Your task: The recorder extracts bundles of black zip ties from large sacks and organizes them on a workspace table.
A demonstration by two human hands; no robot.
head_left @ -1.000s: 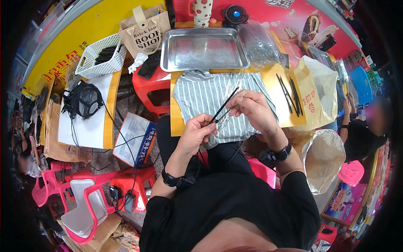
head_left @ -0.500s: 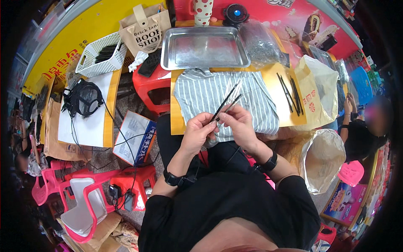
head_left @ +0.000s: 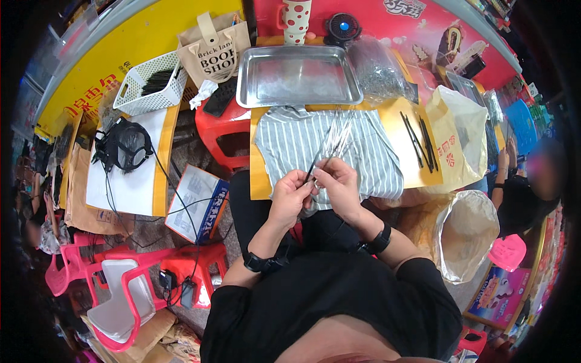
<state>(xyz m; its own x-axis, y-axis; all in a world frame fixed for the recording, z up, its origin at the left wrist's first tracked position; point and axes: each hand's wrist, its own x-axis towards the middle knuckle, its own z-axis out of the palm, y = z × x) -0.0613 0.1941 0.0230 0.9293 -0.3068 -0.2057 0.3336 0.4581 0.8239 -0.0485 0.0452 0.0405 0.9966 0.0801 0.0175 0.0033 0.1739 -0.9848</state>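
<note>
My left hand (head_left: 292, 195) is closed on a thin black stick (head_left: 312, 167) that points up and away from me. Beside it, my right hand (head_left: 339, 186) is pinched close against the left fingertips; whatever lies between its fingers is too small and hidden to make out. Both hands hover over the near edge of a grey-and-white striped cloth (head_left: 284, 136) spread on the table. Several thin, shiny, wire-like strands (head_left: 340, 136) lie on that cloth just beyond my fingers. To the right, several black sticks (head_left: 428, 145) rest on bare yellow wood.
A metal tray (head_left: 299, 75) stands behind the cloth, with a plastic bag of strands (head_left: 381, 69) beside it. Right of the table are paper bags (head_left: 466, 230). Leftward stand a red stool (head_left: 212, 130), a white basket (head_left: 130, 94) and a boxed carton (head_left: 196, 202). A co-worker sits far right.
My hands have drawn closer together, and the right one has turned inward. The dark stick end that stuck out above my right fingers no longer shows. The whole view has shifted slightly.
</note>
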